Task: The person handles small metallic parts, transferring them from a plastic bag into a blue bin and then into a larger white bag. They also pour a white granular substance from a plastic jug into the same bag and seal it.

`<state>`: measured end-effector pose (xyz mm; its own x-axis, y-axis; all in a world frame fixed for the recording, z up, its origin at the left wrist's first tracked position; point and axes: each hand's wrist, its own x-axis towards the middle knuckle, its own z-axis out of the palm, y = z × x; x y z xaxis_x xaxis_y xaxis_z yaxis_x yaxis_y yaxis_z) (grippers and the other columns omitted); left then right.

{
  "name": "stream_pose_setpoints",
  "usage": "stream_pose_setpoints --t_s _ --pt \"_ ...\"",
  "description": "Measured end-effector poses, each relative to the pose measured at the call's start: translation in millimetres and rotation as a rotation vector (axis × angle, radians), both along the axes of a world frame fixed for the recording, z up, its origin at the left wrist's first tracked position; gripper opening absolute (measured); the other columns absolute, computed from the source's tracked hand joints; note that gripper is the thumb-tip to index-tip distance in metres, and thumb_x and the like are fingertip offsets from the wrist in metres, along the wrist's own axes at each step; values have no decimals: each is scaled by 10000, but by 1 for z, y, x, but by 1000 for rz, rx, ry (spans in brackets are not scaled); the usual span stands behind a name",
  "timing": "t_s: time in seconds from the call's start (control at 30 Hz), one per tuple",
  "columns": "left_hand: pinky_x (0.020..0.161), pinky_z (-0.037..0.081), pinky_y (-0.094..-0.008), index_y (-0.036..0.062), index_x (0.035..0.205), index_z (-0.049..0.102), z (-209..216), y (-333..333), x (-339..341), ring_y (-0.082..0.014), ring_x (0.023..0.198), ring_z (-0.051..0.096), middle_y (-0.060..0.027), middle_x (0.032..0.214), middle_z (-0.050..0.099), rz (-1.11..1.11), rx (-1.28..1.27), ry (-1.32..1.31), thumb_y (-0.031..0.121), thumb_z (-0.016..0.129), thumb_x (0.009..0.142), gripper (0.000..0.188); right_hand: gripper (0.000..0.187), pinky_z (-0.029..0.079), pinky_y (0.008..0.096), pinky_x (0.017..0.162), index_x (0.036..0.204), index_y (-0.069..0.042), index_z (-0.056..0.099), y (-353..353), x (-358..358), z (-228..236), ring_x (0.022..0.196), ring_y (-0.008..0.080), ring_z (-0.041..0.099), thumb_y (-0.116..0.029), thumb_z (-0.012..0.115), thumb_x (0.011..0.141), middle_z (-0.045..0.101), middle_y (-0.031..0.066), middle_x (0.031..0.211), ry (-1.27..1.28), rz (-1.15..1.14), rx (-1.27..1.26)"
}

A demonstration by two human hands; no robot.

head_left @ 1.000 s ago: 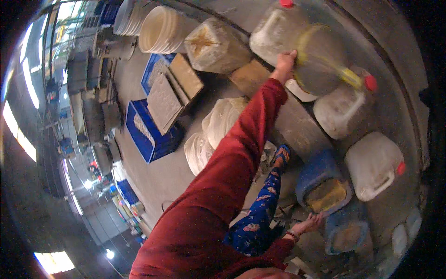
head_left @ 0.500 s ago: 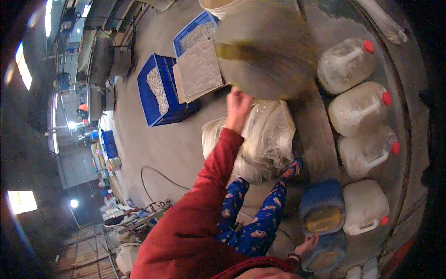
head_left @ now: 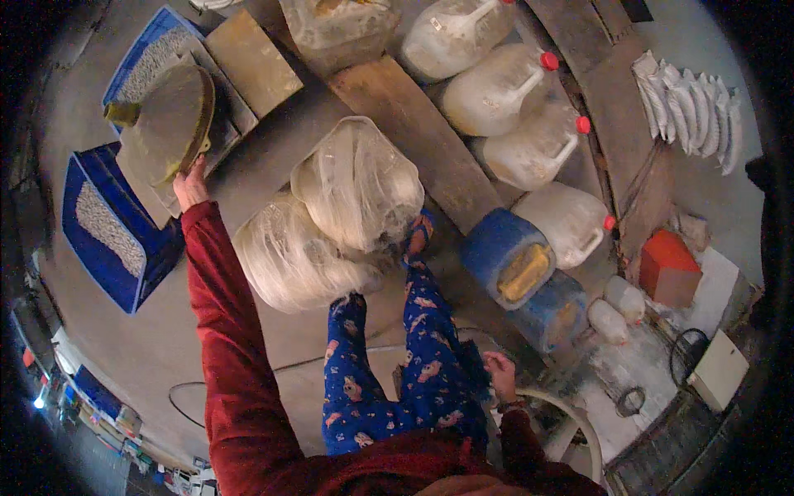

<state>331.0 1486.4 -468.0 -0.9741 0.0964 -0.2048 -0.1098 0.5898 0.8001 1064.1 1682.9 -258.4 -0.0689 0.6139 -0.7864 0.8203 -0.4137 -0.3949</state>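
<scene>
Head view: left hand (head_left: 192, 183) grips the yellow-rimmed disc (head_left: 169, 124) by its edge over boards (head_left: 149, 188); right hand (head_left: 502, 370) looks empty, loosely curled; a firm, steady hold probably limits tipping

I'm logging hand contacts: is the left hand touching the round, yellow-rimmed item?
Touching. The head view shows the left hand with its fingers on the lower edge of the round, yellow-rimmed item.
</scene>
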Motion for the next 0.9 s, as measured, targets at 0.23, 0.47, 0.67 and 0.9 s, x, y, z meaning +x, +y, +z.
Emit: stream_pose_setpoints --t_s 0.23,0.47,0.67,0.9 --pt "1064 294 -453 -100 1330 156 32 -13 -28 -407 1239 310 -272 1364 246 502 1031 -509 130 453 910 564 241 473 268 750 1106 -41 593 8 -30 29 846 130 570 -129 516 895 623 45 993 99 89 66" --pt "1003 397 -379 -17 1289 380 110 20 -5 -285 1196 451 -187 1296 435 86 1209 -628 105 479 912 408 477 387 315 916 1377 -109 293 87 -88 35 1081 179 486 -265 434 949 502 74 1228 208 -25 310" --pt "824 415 -295 4 1000 589 96 59 249 -152 898 519 -56 933 595 -342 235 -524 268 488 909 297 557 230 432 1049 1405 -147 208 250 -170 -7 1280 317 290 -363 415 935 297 93 1424 788 -569 48" --pt "977 283 -495 130 1304 395 157 58 508 -389 1151 380 -198 1246 428 -579 -743 -562 134 602 780 564 468 286 501 1031 1224 -30 356 481 -285 -180 1248 399 311 -260 547 865 288 263 1350 942 -973 -202"
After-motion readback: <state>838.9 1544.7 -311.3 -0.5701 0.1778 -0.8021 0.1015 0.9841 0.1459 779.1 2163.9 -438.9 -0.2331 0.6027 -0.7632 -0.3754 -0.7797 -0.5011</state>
